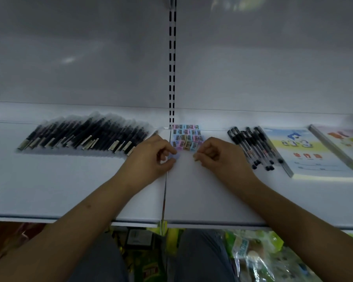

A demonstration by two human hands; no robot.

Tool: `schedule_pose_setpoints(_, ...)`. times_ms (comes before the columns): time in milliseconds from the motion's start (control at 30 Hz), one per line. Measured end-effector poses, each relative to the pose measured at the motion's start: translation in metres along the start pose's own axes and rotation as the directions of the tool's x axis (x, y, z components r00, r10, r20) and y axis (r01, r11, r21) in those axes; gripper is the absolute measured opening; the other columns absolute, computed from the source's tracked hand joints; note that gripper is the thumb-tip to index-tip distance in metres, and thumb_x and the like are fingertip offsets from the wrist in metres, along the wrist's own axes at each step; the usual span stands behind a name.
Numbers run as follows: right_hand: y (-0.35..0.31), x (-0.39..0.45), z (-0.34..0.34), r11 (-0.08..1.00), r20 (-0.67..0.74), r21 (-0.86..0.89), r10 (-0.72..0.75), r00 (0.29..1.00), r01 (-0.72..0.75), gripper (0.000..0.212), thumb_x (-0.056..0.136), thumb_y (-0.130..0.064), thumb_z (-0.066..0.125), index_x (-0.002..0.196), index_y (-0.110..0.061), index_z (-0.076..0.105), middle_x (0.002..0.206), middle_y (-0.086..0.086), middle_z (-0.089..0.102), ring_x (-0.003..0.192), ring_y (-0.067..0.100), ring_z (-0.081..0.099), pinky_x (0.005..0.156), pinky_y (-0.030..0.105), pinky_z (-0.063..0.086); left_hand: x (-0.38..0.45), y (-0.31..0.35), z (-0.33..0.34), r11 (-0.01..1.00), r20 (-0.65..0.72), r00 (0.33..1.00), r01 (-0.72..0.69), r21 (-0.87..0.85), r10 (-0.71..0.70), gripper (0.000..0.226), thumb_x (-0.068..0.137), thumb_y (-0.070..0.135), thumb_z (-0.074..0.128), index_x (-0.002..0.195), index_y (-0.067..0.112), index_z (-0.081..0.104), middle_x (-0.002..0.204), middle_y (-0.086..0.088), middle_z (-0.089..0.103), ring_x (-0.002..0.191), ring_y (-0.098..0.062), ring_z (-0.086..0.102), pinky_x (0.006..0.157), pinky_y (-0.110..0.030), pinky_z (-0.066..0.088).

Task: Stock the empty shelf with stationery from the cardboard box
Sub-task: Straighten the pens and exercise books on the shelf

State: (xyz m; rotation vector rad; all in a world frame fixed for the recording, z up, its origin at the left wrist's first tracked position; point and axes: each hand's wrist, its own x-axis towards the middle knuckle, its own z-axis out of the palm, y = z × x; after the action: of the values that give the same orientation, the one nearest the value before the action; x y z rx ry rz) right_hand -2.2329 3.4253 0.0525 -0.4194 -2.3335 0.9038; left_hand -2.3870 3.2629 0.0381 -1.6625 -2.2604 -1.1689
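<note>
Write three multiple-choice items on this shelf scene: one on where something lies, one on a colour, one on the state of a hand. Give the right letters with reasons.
1. Where does the grid of small pastel pencil sharpeners lie on the white shelf?
A. Left of the row of sleeved dark pens
B. Between the sleeved pens and the clear black-capped gel pens
C. On the blue and yellow exercise book

2. What colour is the small piece in the left hand?
A. Pale blue-lilac
B. Red
C. Black

3. How are the fingers of the right hand?
A. Flat on the exercise book
B. Curled, just in front of the sharpeners
C. Wrapped round a gel pen

Answers: 1 B, the grid sits at the shelf seam with pens on either side. 2 A, the piece shows pale blue-lilac at the fingertips. 3 B, the fingers bend inward beside the grid; whether they hold anything cannot be told.
</note>
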Motion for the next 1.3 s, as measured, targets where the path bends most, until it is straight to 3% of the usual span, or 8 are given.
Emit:
schedule_pose_setpoints(167,0.001,-0.005,0.004,0.927,0.111,-0.270,-0.239,0.965,0.261,0.020,0.091,-0.016,0.059,0.102,-0.010,0.074,0.100,0.006,0.073,0.090,0.020,0.069,0.085,0.029,0.054,0.001,-0.001,0.002,0.998,-0.010,0.999,-0.038,0.042,0.039,0.009,0.082,0.020,0.079,0.089,0.017,0.074,0.092,0.007,0.061,0.080,-0.005,0.059,0.071,-0.012,0.047)
schedule_pose_setpoints(267,0.001,-0.009,0.012,0.787,0.210,-0.429,-0.390,0.897,0.443,0.024,0.073,-0.005,0.062,0.094,-0.006,0.074,0.091,0.013,0.072,0.080,0.029,0.071,0.068,0.039,0.059,0.000,0.000,0.003,0.996,-0.016,0.998,-0.062,0.068,0.063,0.008,0.083,0.020,0.078,0.090,0.017,0.076,0.094,0.006,0.067,0.082,-0.005,0.062,0.071,-0.016,0.049)
schedule_pose_setpoints(467,-0.003,0.007,0.016,0.899,0.210,-0.245,-0.316,0.925,0.362,0.004,0.088,-0.009,0.067,0.091,-0.011,0.067,0.093,0.002,0.064,0.082,0.015,0.059,0.076,0.034,0.052,0.008,0.007,0.006,0.993,-0.017,0.998,-0.056,0.105,0.059,0.013,0.079,0.020,0.082,0.089,0.017,0.074,0.085,0.006,0.061,0.070,-0.004,0.056,0.068,-0.012,0.045)
schedule_pose_setpoints(600,0.000,0.007,0.003,0.926,0.144,-0.256,-0.247,0.958,0.277,0.027,0.088,-0.020,0.069,0.113,-0.016,0.063,0.112,-0.002,0.057,0.092,0.005,0.051,0.083,0.024,0.048,0.005,0.008,-0.004,0.995,-0.032,0.999,-0.009,0.096,0.012,0.036,0.079,0.030,0.081,0.111,0.018,0.069,0.092,0.008,0.057,0.081,-0.003,0.054,0.074,-0.004,0.039)
schedule_pose_setpoints(733,0.012,0.010,-0.022,0.890,0.080,-0.438,-0.098,0.992,0.124,0.046,0.090,-0.034,0.067,0.129,-0.013,0.056,0.116,0.001,0.057,0.100,0.011,0.053,0.086,0.018,0.036,0.008,0.008,-0.013,0.967,0.023,0.995,0.088,0.238,-0.096,0.053,0.080,0.054,0.072,0.122,0.022,0.065,0.109,0.004,0.056,0.097,-0.005,0.048,0.079,-0.015,0.036)
schedule_pose_setpoints(900,0.015,0.012,-0.017,0.926,0.110,-0.378,0.044,0.993,0.000,0.041,0.086,-0.040,0.070,0.115,-0.015,0.055,0.098,-0.004,0.058,0.088,0.010,0.055,0.076,0.022,0.043,0.011,0.005,-0.003,0.956,0.103,0.990,0.063,0.287,-0.096,0.060,0.078,0.062,0.067,0.120,0.019,0.070,0.098,-0.001,0.052,0.098,-0.016,0.048,0.089,-0.032,0.045)
schedule_pose_setpoints(1067,0.013,0.020,-0.008,0.927,0.156,-0.371,0.002,0.988,0.056,0.023,0.089,-0.032,0.067,0.103,-0.016,0.059,0.094,-0.003,0.059,0.082,0.009,0.054,0.077,0.025,0.048,0.019,0.009,-0.006,0.957,0.132,0.984,0.075,0.279,-0.115,0.087,0.067,0.078,0.041,0.124,0.018,0.068,0.094,0.002,0.049,0.089,-0.012,0.048,0.080,-0.029,0.047)
schedule_pose_setpoints(1300,0.013,0.029,0.000,0.933,0.157,-0.355,-0.002,0.988,0.058,0.018,0.089,-0.030,0.067,0.096,-0.016,0.059,0.089,0.000,0.058,0.080,0.013,0.055,0.076,0.031,0.050,0.025,0.009,0.001,0.944,0.115,0.989,0.052,0.326,-0.095,0.058,0.082,0.061,0.061,0.119,0.017,0.071,0.091,0.003,0.046,0.079,-0.011,0.045,0.066,-0.025,0.039)
